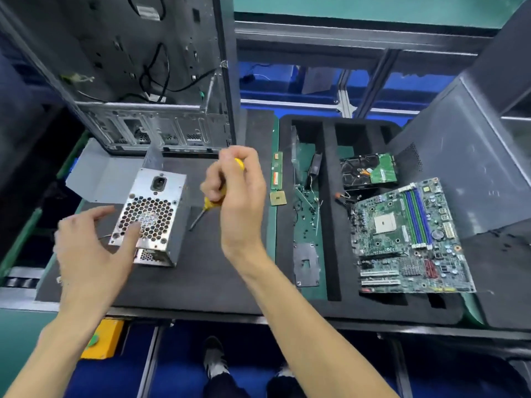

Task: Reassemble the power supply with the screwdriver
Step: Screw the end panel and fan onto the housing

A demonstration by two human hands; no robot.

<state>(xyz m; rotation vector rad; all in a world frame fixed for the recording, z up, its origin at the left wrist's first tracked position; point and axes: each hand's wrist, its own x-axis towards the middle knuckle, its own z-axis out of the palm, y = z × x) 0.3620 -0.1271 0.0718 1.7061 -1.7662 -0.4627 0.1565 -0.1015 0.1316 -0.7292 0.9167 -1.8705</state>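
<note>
While my left hand (94, 242) spreads wide, thumb on the power supply (150, 216) to steady it on the counter (207, 271), my right hand (232, 191) grips the screwdriver (211, 203); its tip hangs just beside the casing, presumably ready for a screw.

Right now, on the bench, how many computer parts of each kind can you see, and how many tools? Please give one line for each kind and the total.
Power supply: 1
Motherboard: 1
Hard drive: 1
Memory stick: 1
Processor chip: 1
Open computer case: 1
Screwdriver, held by the right hand: 1
Total: 7
</note>
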